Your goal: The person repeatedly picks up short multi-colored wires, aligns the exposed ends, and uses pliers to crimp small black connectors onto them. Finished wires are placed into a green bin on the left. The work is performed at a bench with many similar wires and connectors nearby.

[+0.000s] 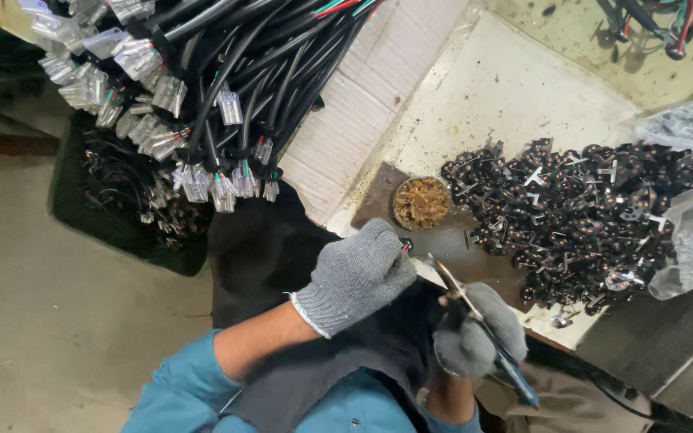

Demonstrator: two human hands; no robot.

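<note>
Head view: left hand [356, 277] pinches small part; right hand [475, 329] grips pliers [475, 317] (gloved).

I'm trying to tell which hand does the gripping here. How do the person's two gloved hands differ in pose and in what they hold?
The left hand is closed in a fist, back up, pinching a small wire end at its fingertips; the right hand wraps around pliers with blue handles. The left hand sits higher, nearer the round tin of brown paste; the right hand sits lower, by the table edge. Both wear grey knitted gloves.
</note>
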